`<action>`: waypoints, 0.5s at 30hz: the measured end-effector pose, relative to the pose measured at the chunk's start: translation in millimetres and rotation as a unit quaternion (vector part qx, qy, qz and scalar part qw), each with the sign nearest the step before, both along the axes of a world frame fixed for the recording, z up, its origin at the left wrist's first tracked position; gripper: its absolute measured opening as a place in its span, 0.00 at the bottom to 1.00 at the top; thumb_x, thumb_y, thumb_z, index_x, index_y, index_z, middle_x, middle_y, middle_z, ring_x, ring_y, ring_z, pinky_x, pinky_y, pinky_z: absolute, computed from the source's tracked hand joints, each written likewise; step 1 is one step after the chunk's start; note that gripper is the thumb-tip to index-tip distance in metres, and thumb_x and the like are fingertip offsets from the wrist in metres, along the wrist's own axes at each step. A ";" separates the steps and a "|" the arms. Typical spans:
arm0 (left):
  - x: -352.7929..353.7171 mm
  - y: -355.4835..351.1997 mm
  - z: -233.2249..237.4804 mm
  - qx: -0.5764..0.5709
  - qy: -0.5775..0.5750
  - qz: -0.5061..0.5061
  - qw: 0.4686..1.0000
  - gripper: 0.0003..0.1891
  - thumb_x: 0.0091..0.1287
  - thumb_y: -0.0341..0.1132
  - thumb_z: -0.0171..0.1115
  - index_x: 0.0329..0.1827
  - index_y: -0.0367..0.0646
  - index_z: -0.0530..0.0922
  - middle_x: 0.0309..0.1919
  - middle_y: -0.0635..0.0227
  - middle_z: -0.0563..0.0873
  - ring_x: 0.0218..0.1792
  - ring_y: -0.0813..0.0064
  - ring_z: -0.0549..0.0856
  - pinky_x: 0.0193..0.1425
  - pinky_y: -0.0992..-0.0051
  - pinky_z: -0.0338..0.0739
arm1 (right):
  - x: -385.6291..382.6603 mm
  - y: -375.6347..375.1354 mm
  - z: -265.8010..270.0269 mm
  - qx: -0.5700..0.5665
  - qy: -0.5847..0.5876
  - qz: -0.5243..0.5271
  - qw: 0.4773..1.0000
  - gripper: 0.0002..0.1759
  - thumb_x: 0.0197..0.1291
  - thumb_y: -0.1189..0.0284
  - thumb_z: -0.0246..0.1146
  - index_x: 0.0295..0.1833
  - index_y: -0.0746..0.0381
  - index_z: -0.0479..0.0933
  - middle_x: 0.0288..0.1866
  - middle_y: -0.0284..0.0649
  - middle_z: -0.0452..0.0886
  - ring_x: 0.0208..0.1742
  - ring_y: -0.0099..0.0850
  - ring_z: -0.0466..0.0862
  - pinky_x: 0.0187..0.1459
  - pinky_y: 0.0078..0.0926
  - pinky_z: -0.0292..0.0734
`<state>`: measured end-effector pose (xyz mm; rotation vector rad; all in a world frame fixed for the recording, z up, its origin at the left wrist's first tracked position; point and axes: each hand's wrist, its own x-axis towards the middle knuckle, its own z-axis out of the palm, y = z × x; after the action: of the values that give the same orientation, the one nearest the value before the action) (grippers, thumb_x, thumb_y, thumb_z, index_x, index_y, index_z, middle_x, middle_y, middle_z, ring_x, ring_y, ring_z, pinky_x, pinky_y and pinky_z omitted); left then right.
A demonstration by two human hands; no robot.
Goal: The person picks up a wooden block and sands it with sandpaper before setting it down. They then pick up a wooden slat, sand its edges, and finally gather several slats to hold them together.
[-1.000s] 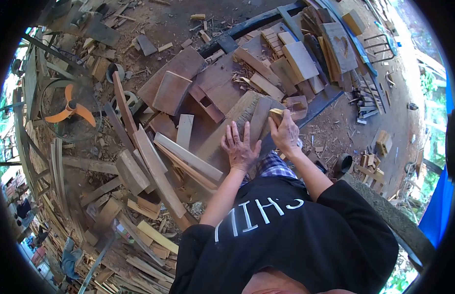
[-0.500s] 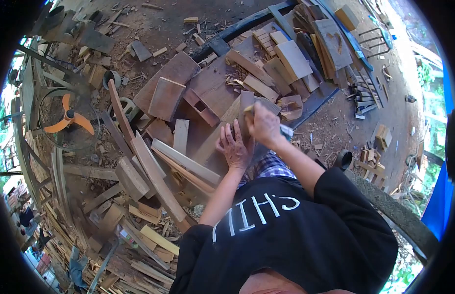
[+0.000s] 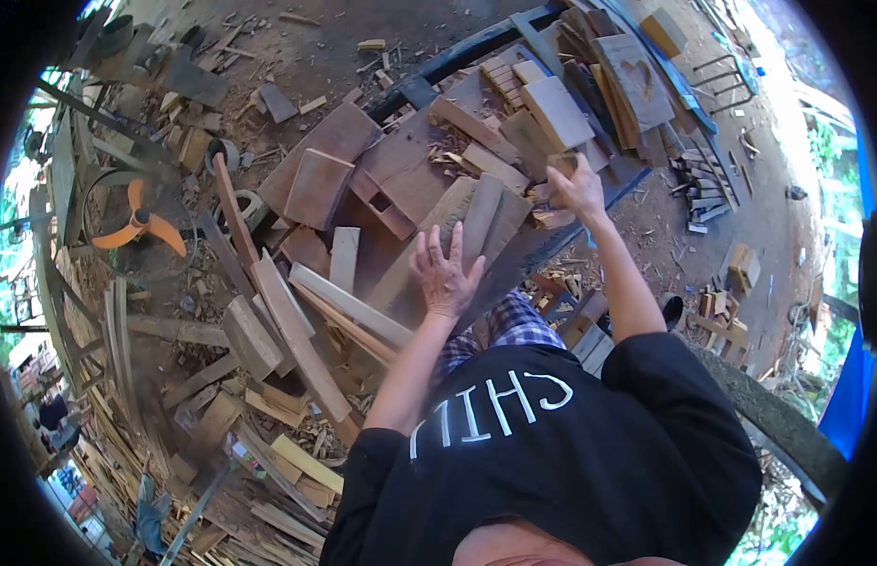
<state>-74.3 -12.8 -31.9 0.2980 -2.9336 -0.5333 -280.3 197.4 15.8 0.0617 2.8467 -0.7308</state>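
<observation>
Left hand [image 3: 445,274] flat, fingers spread, pressing plank [image 3: 479,215] lying among loose boards. Right hand [image 3: 580,186] raised near offcut pile [image 3: 551,108], curled round block [image 3: 559,163], apparently. Step, likely: plank pinned, block lifted clear. Next calls for block set flat on plank, with a steady hold.

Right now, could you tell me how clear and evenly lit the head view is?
Head view: strong fisheye bend with a black rim; sunlight washes out the right edge; left hand sharp, right hand slightly smeared around its wood block.

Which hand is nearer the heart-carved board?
Right. The right hand, gripping a small block, is just short of the board; the left hand lies flat on a plank, farther back.
</observation>
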 end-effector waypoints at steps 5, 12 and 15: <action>-11.1 0.8 19.7 0.016 0.023 -0.051 0.998 0.39 0.61 0.49 0.69 0.77 0.57 0.66 0.61 0.57 0.71 0.65 0.55 0.70 0.67 0.53 0.64 | 50.5 59.7 -24.3 -0.208 -0.020 -0.124 0.970 0.28 0.58 0.55 0.72 0.53 0.65 0.77 0.46 0.50 0.88 0.49 0.42 0.88 0.52 0.37 0.80; -14.0 17.5 36.7 0.052 -0.031 -0.080 0.995 0.34 0.64 0.32 0.67 0.75 0.57 0.67 0.39 0.62 0.76 0.41 0.59 0.81 0.47 0.61 0.78 | 83.5 54.5 -23.9 -0.290 -0.059 -0.137 0.945 0.27 0.59 0.57 0.72 0.53 0.65 0.76 0.45 0.45 0.87 0.46 0.33 0.87 0.49 0.32 0.80; -10.0 16.9 31.2 0.062 -0.022 -0.085 0.994 0.32 0.66 0.34 0.65 0.75 0.60 0.69 0.39 0.65 0.76 0.40 0.60 0.80 0.46 0.62 0.77 | 89.8 40.5 -27.5 -0.306 -0.032 -0.126 0.943 0.28 0.60 0.56 0.72 0.55 0.64 0.74 0.46 0.45 0.87 0.47 0.34 0.87 0.49 0.32 0.80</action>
<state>-84.3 4.2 -0.7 0.0747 -2.9908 -0.7420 -190.6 237.9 -11.7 0.3495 2.4441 -1.5962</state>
